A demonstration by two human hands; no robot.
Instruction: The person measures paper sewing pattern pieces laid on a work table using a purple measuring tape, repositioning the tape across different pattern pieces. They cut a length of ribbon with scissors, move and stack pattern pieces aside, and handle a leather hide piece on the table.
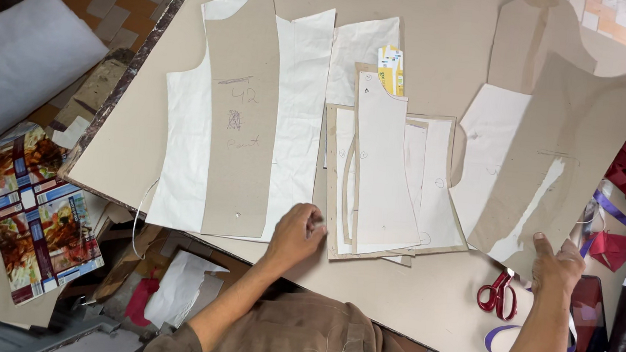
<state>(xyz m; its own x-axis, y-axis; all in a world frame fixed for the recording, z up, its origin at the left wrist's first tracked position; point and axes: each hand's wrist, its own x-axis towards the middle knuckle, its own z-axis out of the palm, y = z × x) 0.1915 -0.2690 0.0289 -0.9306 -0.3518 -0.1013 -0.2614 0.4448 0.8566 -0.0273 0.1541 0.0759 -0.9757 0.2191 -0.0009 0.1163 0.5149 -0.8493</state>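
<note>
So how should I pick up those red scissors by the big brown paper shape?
Probably by the red handle loops, coming from the near table edge. The scissors lie flat beside the right hand, loops toward the person, while the blades point away, tucked under the brown pattern piece. The loops are round, exposed and safe to hook.

Bright even daylight, soft shadows, sharp focus, slight edge distortion.

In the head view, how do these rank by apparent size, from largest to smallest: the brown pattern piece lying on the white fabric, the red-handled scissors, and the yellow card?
1. Brown pattern piece on the white fabric: clearly largest.
2. Red-handled scissors: far smaller; the right hand is beside them.
3. Yellow card: looks smallest, but it is partly hidden, so second and third are unsure.
</note>
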